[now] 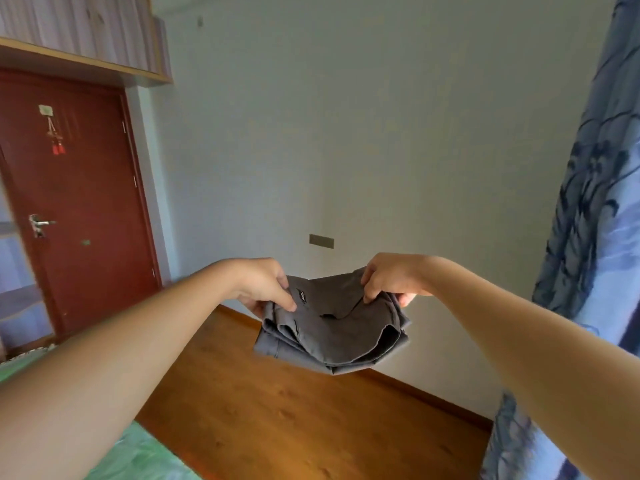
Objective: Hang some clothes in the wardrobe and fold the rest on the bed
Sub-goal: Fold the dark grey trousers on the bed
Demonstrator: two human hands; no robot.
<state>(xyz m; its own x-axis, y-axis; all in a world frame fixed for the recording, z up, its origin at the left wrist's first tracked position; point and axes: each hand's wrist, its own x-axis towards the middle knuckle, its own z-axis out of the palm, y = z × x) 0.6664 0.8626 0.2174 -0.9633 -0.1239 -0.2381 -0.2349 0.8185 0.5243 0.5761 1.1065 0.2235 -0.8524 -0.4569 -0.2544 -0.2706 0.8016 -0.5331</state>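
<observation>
Green bedding (145, 459) lies nearest, lower left. Over the wooden floor (277, 410) beyond, the left hand (265, 285) pinches a folded grey garment (332, 337) at its left end, the right hand (391, 280) at its right, in mid-air. Its long axis runs crosswise between the 2, neither nearer.

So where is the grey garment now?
The grey garment is at the centre of the head view, gripped by the left hand and right hand, above the wooden floor.

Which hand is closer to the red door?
The left. The left hand grips the folded grey garment on the side toward the red door; the right hand grips its other side, nearer the blue curtain.
</observation>
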